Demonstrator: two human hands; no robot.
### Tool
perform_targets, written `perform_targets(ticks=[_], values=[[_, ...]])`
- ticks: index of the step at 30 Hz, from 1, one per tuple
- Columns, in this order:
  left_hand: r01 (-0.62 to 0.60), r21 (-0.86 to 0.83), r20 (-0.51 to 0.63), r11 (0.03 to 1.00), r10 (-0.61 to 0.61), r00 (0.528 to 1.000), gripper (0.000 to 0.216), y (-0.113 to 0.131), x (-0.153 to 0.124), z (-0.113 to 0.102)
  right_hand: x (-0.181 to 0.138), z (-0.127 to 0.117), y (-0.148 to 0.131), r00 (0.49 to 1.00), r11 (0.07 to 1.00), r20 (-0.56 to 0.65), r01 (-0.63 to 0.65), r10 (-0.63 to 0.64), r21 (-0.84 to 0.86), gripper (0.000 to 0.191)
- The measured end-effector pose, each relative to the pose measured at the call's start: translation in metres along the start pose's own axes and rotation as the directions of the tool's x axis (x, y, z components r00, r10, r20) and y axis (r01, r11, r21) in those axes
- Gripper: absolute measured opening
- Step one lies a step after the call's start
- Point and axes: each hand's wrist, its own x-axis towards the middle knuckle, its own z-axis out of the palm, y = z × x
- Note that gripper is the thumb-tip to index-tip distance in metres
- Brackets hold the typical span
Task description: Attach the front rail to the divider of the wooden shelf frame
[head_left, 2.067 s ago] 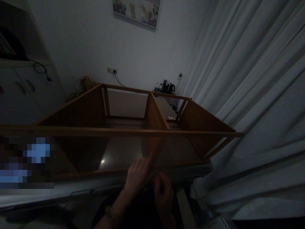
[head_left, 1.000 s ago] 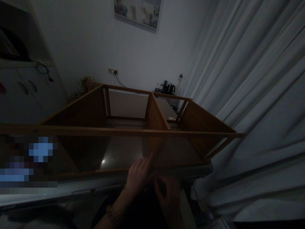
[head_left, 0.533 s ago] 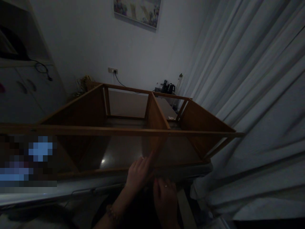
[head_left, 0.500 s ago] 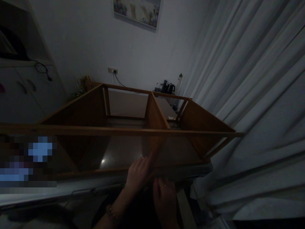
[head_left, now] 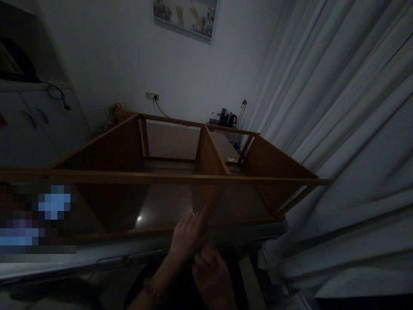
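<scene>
A brown wooden shelf frame [head_left: 180,176] lies across a table in front of me, with boards standing between its long rails. My left hand [head_left: 187,234] is wrapped against a short wooden crossbar [head_left: 211,206] at the near side, below the middle board [head_left: 214,150]. Just right of it and lower, my right hand [head_left: 211,267] is closed, its fingers curled in close to the crossbar's lower end. Whatever those fingers may hold is too dark and small to make out.
Long pale curtains [head_left: 348,129] hang close on the right. A black kettle [head_left: 231,119] stands behind the frame. White cabinets [head_left: 32,125] are at the left. The table's near edge [head_left: 129,257] runs below the frame. A blurred-out patch covers the lower left.
My right hand has moved left and turned, its curled fingers now nearer the left hand. My left hand and the wooden frame have stayed in place.
</scene>
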Motion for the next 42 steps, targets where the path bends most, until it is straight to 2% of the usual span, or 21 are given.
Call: perform_targets(ticks=[3,5,7,9,13,15,18,23,25,27,29,31,34,35,37,39,42], values=[[-0.004,0.006,0.000,1.000,0.004,1.000,0.053,0.001,0.001,-0.001,-0.001,-0.003,0.006,0.982,0.973,-0.141,0.098,-0.129,-0.208,0.036],[-0.001,0.013,0.005,1.000,0.001,1.000,0.053,0.001,0.001,-0.002,-0.003,-0.008,0.010,0.930,0.874,-0.223,0.164,-0.291,-0.458,0.039],[0.003,0.015,0.019,1.000,-0.004,1.000,0.053,0.001,0.001,-0.002,-0.006,-0.013,0.011,0.889,0.747,-0.222,0.177,-0.400,-0.641,0.042],[0.005,0.010,0.031,1.000,-0.005,1.000,0.053,0.002,0.001,-0.003,-0.008,-0.017,0.009,0.882,0.679,-0.198,0.169,-0.428,-0.715,0.040],[0.009,0.010,0.020,1.000,-0.009,1.000,0.053,0.002,0.001,-0.004,-0.009,-0.021,0.007,0.891,0.636,-0.174,0.152,-0.420,-0.757,0.033],[0.007,0.008,0.018,1.000,-0.007,1.000,0.055,0.002,0.001,-0.004,-0.008,-0.022,0.009,0.893,0.669,-0.181,0.162,-0.413,-0.726,0.033],[0.006,0.008,0.018,1.000,-0.006,1.000,0.055,0.001,0.000,-0.002,-0.006,-0.024,0.014,0.906,0.770,-0.198,0.184,-0.374,-0.611,0.034],[0.008,0.006,0.008,1.000,-0.008,1.000,0.057,0.000,-0.003,0.005,-0.006,-0.017,0.016,0.946,0.875,-0.156,0.190,-0.285,-0.446,0.031],[0.011,0.004,0.018,1.000,-0.011,1.000,0.057,-0.001,-0.004,0.006,-0.007,-0.009,0.015,0.960,0.928,-0.146,0.181,-0.239,-0.326,0.030],[0.008,0.008,0.001,1.000,-0.008,1.000,0.057,-0.001,-0.003,0.005,-0.007,0.000,0.015,0.980,0.986,-0.125,0.150,-0.158,-0.072,0.026],[0.000,0.012,-0.019,1.000,0.000,1.000,0.057,0.000,-0.002,0.003,-0.006,0.004,0.016,0.993,0.988,-0.087,0.089,-0.079,0.125,0.025],[-0.013,0.013,-0.027,1.000,0.013,1.000,0.056,0.000,-0.001,0.001,-0.005,0.003,0.018,0.998,0.990,-0.060,0.016,-0.008,0.138,0.025],[-0.015,0.015,-0.016,1.000,0.015,1.000,0.055,0.001,0.000,-0.002,-0.004,-0.007,0.023,0.988,0.997,-0.151,-0.006,-0.006,-0.081,0.031],[-0.010,0.018,-0.016,1.000,0.010,1.000,0.055,0.001,0.000,-0.002,-0.005,-0.012,0.024,0.973,0.978,-0.219,0.024,-0.071,-0.209,0.035],[-0.005,0.023,-0.020,1.000,0.006,1.000,0.055,0.001,0.000,-0.001,-0.006,-0.020,0.024,0.917,0.882,-0.315,0.076,-0.245,-0.466,0.041],[-0.007,0.030,-0.026,1.000,0.008,1.000,0.055,0.001,0.000,0.001,-0.008,-0.026,0.020,0.873,0.756,-0.315,0.089,-0.373,-0.649,0.040],[-0.013,0.039,-0.019,0.999,0.014,1.000,0.055,0.000,-0.001,0.003,-0.008,-0.028,0.011,0.870,0.608,-0.224,0.104,-0.439,-0.787,0.035]])
